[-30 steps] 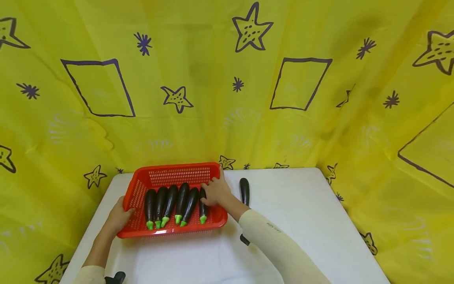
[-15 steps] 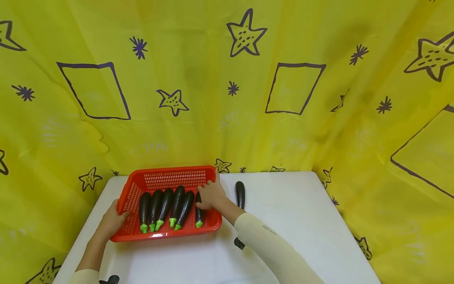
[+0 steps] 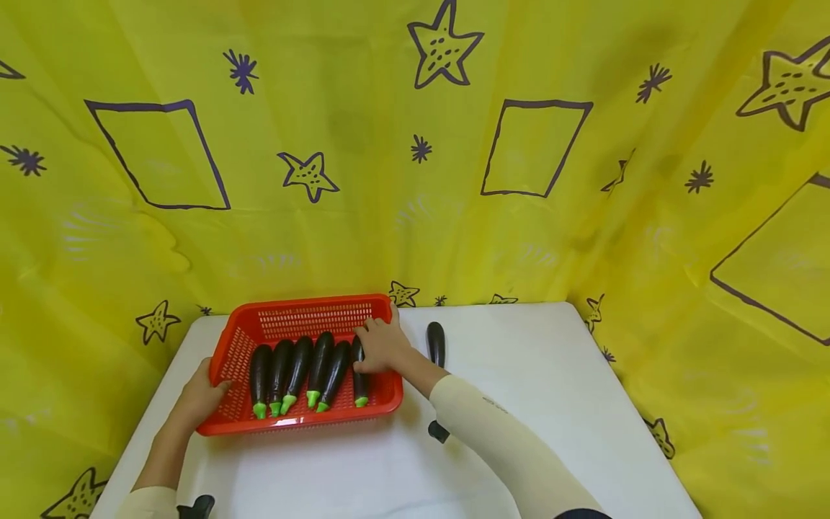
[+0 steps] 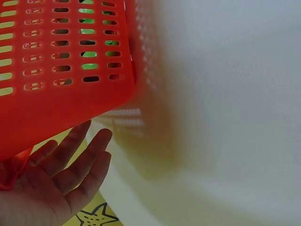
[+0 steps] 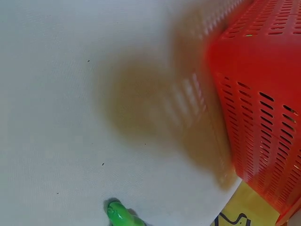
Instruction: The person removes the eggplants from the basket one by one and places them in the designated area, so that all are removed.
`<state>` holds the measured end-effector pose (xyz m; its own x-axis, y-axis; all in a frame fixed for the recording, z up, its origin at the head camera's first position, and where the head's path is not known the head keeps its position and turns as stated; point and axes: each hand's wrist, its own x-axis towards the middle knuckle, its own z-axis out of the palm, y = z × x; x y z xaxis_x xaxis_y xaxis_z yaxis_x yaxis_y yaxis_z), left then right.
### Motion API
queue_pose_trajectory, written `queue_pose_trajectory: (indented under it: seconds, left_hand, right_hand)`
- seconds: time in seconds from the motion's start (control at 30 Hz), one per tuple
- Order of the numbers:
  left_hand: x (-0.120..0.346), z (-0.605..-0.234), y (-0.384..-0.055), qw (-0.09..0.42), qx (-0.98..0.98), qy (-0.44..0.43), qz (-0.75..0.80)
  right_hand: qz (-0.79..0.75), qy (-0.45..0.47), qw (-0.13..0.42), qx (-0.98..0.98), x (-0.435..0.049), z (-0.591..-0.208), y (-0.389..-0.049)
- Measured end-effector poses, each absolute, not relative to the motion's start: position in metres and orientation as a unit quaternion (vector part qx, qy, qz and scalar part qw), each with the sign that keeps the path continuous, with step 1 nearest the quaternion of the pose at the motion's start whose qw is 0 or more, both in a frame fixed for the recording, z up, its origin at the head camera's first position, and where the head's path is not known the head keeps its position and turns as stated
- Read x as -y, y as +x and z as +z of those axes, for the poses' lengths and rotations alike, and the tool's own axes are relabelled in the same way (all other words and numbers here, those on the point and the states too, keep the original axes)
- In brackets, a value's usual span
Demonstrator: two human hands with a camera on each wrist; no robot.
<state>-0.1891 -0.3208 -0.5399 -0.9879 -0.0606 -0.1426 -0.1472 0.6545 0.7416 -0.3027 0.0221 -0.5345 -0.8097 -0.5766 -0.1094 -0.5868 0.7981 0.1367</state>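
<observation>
A red perforated plastic basket point(image 3: 298, 424) stands at the back left with several dark eggplants point(image 3: 298, 367) in it, their green stems toward me. My left hand point(image 3: 199, 395) holds the basket's left side, thumb over the rim; in the left wrist view its other fingers point(image 4: 87, 162) extend loosely below the wall. At the basket's right side, my right hand point(image 3: 382, 346) grips the rim, with fingertips reaching inside over the rightmost eggplant point(image 3: 361, 386) and partly hiding it. The right wrist view shows the basket's outer wall point(image 5: 263, 122) but hardly any of that hand.
Right of the basket, another eggplant point(image 3: 436, 342) lies on the white table point(image 3: 551, 404), partly hidden by my right forearm; its green stem point(image 5: 123, 214) shows in the right wrist view. A yellow patterned curtain point(image 3: 363, 238) encloses the table's back and sides.
The head view has shifted slightly. Basket, eggplants and both hands keep nearly the same places relative to the table.
</observation>
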Motion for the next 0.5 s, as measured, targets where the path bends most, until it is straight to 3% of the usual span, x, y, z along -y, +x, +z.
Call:
queue_pose_trajectory:
  seconds: [0.5]
  left_hand:
    - [0.3185,-0.5398,-0.192,0.048,-0.907,-0.059,0.414]
  right_hand:
    - [-0.021,-0.338,-0.016,-0.941,-0.0314,-0.5354,-0.303]
